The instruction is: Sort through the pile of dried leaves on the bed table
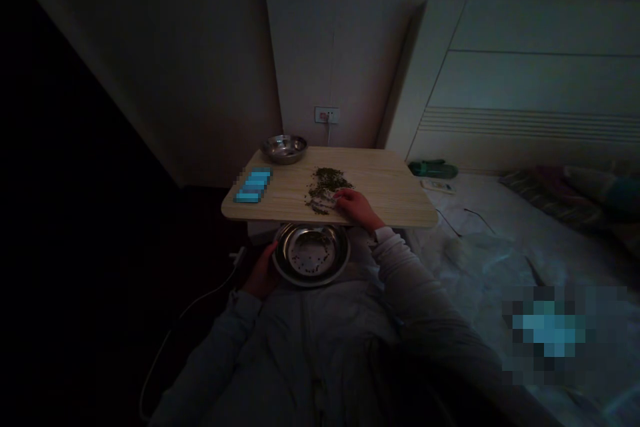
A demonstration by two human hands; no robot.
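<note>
A steel bowl (284,257) sits low in front of my body, just below the table's front edge, with several small dark bits on its bottom. My left hand (263,273) grips this bowl at its left rim. On the wooden table, a loose pile of small green grains (330,180) is spread out; their exact kind is too small to tell. My right hand (356,205) reaches over the table edge to the near right side of the pile. Its fingers are bent together among the grains, and what they pinch, if anything, is hidden.
Another steel bowl (285,149) stands at the table's (390,180) back left corner. A blurred-out blue screen (254,185) lies at the left edge. To the right is a bed (480,267) with a phone (437,186) and a green object (433,169). A cable (173,330) hangs at left.
</note>
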